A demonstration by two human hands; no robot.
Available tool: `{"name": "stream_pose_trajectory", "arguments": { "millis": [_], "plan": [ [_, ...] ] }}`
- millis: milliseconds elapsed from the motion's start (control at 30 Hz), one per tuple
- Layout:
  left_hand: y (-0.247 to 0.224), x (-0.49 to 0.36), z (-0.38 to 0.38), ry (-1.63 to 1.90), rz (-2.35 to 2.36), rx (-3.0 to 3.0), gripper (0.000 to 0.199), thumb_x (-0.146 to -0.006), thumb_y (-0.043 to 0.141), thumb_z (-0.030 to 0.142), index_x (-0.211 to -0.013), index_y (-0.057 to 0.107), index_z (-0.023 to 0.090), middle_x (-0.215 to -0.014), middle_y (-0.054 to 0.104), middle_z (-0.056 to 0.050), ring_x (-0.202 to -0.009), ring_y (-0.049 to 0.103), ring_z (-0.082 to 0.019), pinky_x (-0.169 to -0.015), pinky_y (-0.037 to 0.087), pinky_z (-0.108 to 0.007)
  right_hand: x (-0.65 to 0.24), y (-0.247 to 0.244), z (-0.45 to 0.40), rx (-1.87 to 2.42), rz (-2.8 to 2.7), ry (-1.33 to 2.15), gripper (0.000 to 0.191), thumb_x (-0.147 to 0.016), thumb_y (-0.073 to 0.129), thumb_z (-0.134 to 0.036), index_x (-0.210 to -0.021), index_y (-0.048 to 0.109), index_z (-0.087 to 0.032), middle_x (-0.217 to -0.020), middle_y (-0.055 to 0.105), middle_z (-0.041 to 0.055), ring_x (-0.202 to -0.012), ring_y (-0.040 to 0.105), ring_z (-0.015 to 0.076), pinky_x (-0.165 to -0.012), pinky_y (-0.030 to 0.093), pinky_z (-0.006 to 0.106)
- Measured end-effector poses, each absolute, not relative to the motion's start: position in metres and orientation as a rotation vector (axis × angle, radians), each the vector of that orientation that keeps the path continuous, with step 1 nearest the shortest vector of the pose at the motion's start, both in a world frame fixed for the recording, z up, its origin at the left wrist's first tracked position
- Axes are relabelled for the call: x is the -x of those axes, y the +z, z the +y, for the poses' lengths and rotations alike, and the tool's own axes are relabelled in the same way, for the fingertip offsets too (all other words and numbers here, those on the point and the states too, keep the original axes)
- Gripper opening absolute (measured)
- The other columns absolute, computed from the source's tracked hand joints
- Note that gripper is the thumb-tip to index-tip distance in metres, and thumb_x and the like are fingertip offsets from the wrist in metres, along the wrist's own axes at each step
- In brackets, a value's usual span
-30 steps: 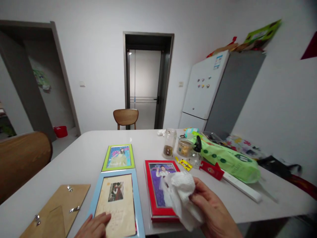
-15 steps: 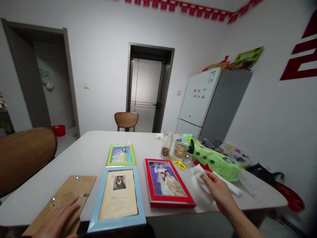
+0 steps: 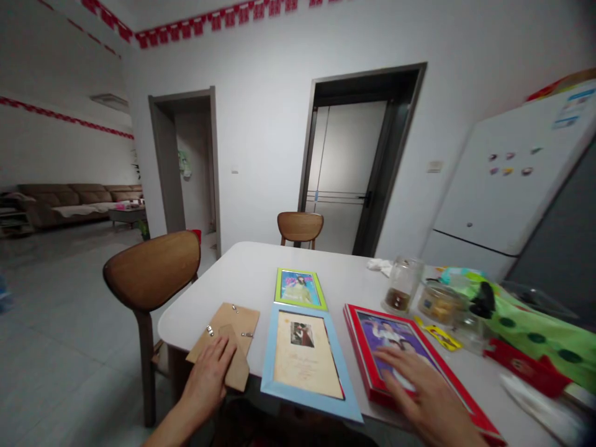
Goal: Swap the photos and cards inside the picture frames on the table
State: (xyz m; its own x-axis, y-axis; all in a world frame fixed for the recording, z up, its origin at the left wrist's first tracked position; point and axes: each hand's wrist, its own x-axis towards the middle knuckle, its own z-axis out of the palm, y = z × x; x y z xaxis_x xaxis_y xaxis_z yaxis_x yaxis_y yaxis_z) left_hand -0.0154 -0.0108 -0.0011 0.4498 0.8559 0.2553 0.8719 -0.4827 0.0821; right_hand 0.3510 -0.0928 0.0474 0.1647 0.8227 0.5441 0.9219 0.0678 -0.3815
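My left hand rests with fingers extended on a brown backing board with metal clips, over its stand flap, at the table's near left. My right hand, fingers spread and slightly blurred, is over the red photo frame and partly covers its picture; whether it touches is unclear. Between the hands lies a light blue frame with a cream card in it. A green frame with a photo lies just behind the blue one.
On the right of the white table stand a glass jar, a round container and a green package. A yellow packet and white tissue lie nearby. Wooden chairs stand left and behind.
The view has turned left. My right hand has let go of the white tissue and moved left over the red frame. My left hand remains on the board, whose flap now shows raised or angled.
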Motion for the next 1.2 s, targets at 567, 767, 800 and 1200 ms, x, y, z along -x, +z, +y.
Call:
{"name": "stream_pose_trajectory", "arguments": {
  "millis": [567, 767, 800, 1200],
  "plan": [
    [0.002, -0.066, -0.029, -0.467, -1.239, 3.137, 0.047, -0.063, 0.052, 0.019, -0.11, 0.044, 0.019, -0.129, 0.037, -0.006, -0.122, 0.023, -0.022, -0.1, 0.019, -0.039, -0.255, 0.02, -0.053, 2.05, -2.147, -0.216, 0.027, -0.078, 0.036, -0.023, -0.07, 0.062, -0.017, -0.081, 0.061, 0.0082, -0.084, 0.047, 0.0223, -0.067, 0.03, 0.032],
    [0.009, -0.067, -0.03, -0.428, -1.225, 3.117, 0.041, -0.065, 0.052, 0.02, -0.105, 0.046, 0.02, -0.126, 0.041, -0.006, -0.119, 0.03, -0.023, -0.098, 0.022, -0.042, -0.255, 0.022, -0.061, 2.009, -2.149, -0.227, 0.028, -0.079, 0.035, -0.028, -0.075, 0.061, -0.017, -0.09, 0.059, 0.0083, -0.088, 0.046, 0.0218, -0.071, 0.029, 0.032],
    [0.011, -0.067, -0.031, -0.43, -1.227, 3.119, 0.04, -0.065, 0.053, 0.02, -0.105, 0.046, 0.021, -0.126, 0.042, -0.006, -0.119, 0.03, -0.023, -0.098, 0.022, -0.042, -0.255, 0.022, -0.061, 2.0, -2.158, -0.231, 0.028, -0.078, 0.035, -0.029, -0.075, 0.06, -0.018, -0.09, 0.06, 0.008, -0.088, 0.046, 0.022, -0.071, 0.029, 0.032],
    [0.015, 0.024, -0.012, -0.33, -1.594, 2.843, 0.074, -0.055, 0.062, 0.019, -0.123, 0.032, 0.021, -0.134, 0.028, -0.01, -0.123, 0.024, -0.026, -0.098, 0.02, -0.046, -0.246, 0.031, -0.012, 2.029, -2.074, -0.116, 0.029, -0.078, 0.035, -0.03, -0.083, 0.061, -0.018, -0.091, 0.059, 0.01, -0.088, 0.049, 0.0228, -0.072, 0.032, 0.034]
  ]
}}
